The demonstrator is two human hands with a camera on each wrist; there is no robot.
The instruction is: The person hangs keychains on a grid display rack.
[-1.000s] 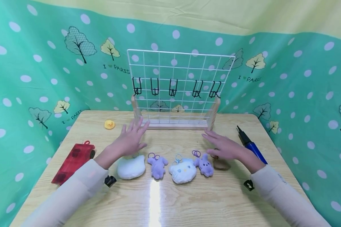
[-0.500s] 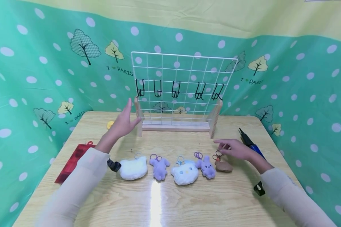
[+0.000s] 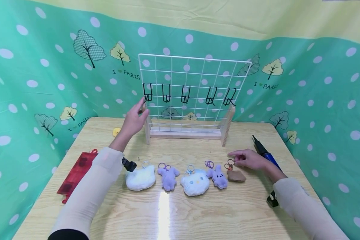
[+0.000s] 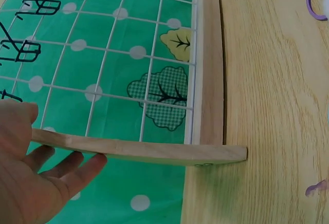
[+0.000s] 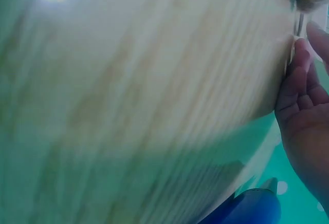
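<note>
My left hand (image 3: 135, 118) is at the left wooden post (image 4: 133, 149) of a white wire grid rack (image 3: 195, 60). In the left wrist view the thumb lies on one side of the post and the fingers (image 4: 77, 172) on the other, gripping it. Black hooks (image 3: 185, 95) hang in a row on the grid. My right hand (image 3: 249, 159) is low over the table beside the metal rings (image 3: 229, 163) of a brown keychain (image 3: 236, 176). Its index finger is extended, the others bend loosely, and the thumb stands apart in the right wrist view.
Left of the brown keychain lie a purple plush keychain (image 3: 219, 178), a white cat-face one (image 3: 195, 183), another purple one (image 3: 168, 178) and a white one (image 3: 141, 178). A red pouch-like item (image 3: 76, 173), yellow duck (image 3: 116, 132) and blue-and-black tool (image 3: 265, 151) lie on the table (image 3: 228, 213).
My left hand has moved from in front of the rack onto its left post. My right hand has come down and right, to the brown keychain's rings. The plush keychains keep their places.
</note>
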